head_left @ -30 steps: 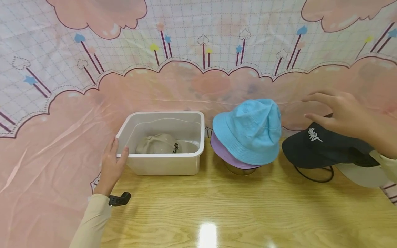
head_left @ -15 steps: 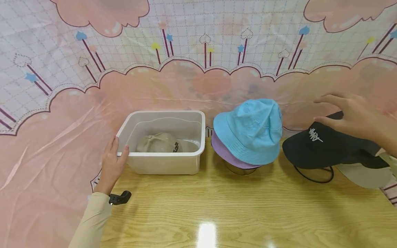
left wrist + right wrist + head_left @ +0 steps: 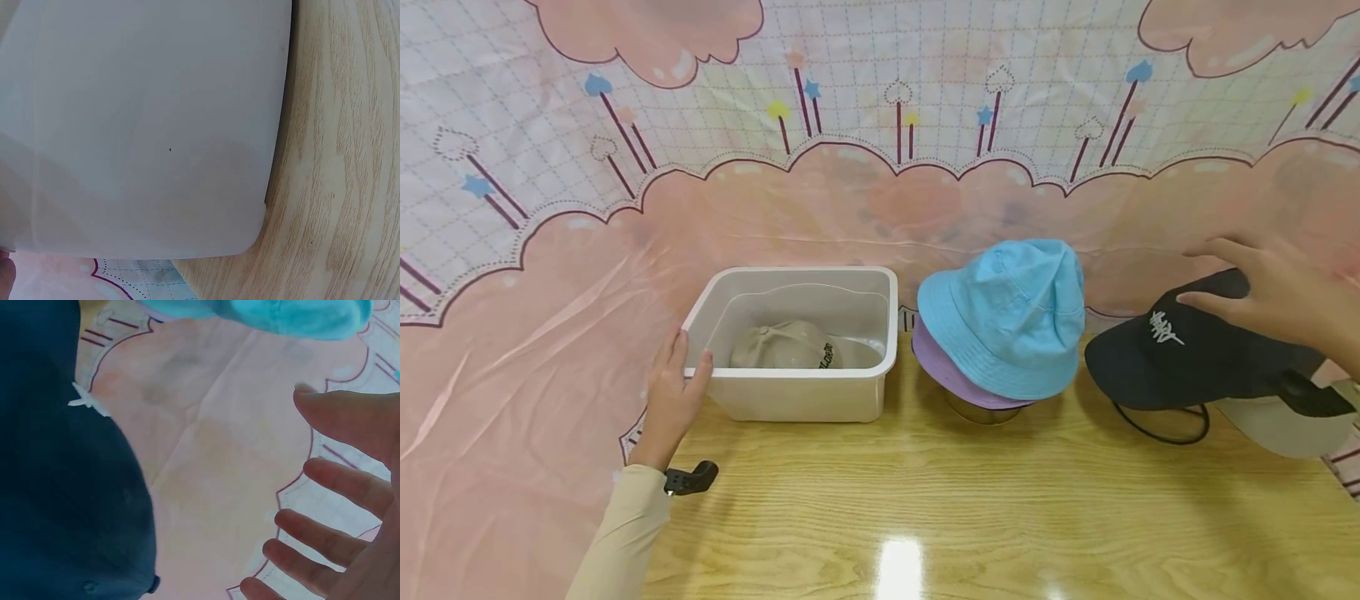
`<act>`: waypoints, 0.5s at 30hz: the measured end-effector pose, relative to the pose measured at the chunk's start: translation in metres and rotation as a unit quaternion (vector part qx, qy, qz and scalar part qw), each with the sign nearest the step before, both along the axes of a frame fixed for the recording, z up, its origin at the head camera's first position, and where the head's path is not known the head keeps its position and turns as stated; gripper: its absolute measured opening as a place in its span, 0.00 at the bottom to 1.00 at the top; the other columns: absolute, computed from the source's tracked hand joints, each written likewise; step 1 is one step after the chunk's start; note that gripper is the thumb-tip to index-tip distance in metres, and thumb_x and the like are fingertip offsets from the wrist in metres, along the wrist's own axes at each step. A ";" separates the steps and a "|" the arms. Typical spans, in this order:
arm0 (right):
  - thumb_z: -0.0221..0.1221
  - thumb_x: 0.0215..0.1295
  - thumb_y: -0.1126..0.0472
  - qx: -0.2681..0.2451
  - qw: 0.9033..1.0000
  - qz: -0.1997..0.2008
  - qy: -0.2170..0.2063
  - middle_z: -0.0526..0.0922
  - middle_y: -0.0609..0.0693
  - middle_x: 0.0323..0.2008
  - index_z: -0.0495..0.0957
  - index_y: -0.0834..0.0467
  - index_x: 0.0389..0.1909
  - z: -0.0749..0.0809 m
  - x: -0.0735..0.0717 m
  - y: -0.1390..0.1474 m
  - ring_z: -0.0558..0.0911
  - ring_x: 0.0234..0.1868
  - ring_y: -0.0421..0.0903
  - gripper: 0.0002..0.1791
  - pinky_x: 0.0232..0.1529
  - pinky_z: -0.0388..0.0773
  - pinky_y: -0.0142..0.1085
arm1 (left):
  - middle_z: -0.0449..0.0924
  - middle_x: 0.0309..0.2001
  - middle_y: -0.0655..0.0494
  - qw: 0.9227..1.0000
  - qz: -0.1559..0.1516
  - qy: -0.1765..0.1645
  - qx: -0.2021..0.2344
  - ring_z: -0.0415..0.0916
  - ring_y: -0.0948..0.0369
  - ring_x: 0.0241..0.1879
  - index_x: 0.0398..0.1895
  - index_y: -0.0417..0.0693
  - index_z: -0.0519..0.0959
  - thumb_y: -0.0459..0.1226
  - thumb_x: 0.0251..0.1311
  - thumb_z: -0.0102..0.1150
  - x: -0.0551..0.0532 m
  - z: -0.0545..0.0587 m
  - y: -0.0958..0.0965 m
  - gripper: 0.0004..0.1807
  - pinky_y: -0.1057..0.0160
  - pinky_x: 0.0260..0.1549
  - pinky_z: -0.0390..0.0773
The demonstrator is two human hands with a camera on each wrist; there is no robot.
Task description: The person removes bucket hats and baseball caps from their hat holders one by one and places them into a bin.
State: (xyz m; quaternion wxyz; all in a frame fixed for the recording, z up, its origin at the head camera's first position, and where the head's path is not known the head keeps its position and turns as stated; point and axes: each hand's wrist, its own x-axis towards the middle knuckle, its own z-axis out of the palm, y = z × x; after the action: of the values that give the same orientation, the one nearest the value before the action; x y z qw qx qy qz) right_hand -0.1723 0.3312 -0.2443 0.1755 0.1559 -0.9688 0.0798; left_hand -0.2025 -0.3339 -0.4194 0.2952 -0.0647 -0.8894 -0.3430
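Yellowish wood-grain bench (image 3: 805,508) is carrying a white rectangular plastic bin (image 3: 797,400) at L & a black fabric cap w/ white lettering (image 3: 1213,362) far R. R hand (image 3: 1288,292) is hovering near that cap, fingers spread, holding nothing; pinching crown is prob. safer than tugging brim. L hand (image 3: 668,404) is resting on bin's near-L corner, thumb & fingers apart. Head view is showing a beige fabric cap (image 3: 782,346) in bin, L-wrist cam just bin wall; R-wrist cam is revealing hand-to-cap gap.

The bin (image 3: 793,398) partly hides the beige cap (image 3: 786,346); the blue hat (image 3: 1009,321) mostly covers the purple hat (image 3: 949,371).
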 end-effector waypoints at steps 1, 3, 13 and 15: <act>0.69 0.51 0.57 0.001 1.000 -0.005 -0.001 0.66 0.71 0.54 0.71 0.68 0.53 -0.001 0.000 0.002 0.63 0.53 0.72 0.31 0.51 0.59 0.70 | 0.54 0.69 0.34 1.000 0.000 -0.001 0.000 0.51 0.37 0.67 0.66 0.26 0.58 0.42 0.65 0.48 0.000 0.000 0.000 0.34 0.40 0.64 0.50; 0.69 0.51 0.56 0.006 1.000 -0.012 0.001 0.66 0.71 0.54 0.71 0.68 0.53 -0.002 0.000 0.005 0.64 0.51 0.72 0.32 0.48 0.61 0.70 | 0.53 0.69 0.34 1.000 -0.002 -0.002 0.001 0.50 0.37 0.67 0.66 0.26 0.58 0.42 0.66 0.48 0.000 0.001 0.001 0.34 0.40 0.64 0.50; 0.70 0.50 0.55 0.012 0.999 -0.035 -0.002 0.64 0.72 0.53 0.69 0.66 0.55 -0.012 -0.003 0.027 0.64 0.49 0.72 0.34 0.47 0.61 0.69 | 0.52 0.70 0.34 1.000 -0.002 -0.013 -0.001 0.49 0.38 0.68 0.67 0.26 0.56 0.42 0.67 0.47 0.001 0.002 0.002 0.34 0.42 0.65 0.48; 0.69 0.50 0.54 0.011 0.999 -0.038 -0.005 0.63 0.72 0.54 0.68 0.66 0.55 -0.015 -0.004 0.032 0.63 0.50 0.73 0.34 0.48 0.59 0.70 | 0.52 0.69 0.33 1.000 -0.001 -0.013 -0.002 0.49 0.38 0.68 0.67 0.26 0.56 0.43 0.67 0.47 0.001 0.002 0.002 0.34 0.42 0.65 0.49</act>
State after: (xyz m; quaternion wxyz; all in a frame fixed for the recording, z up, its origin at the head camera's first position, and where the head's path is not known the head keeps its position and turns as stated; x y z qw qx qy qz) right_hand -0.1761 0.3627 -0.2593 0.1722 0.1201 -0.9757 0.0630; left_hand -0.2010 -0.3321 -0.4173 0.2830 -0.0615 -0.8937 -0.3428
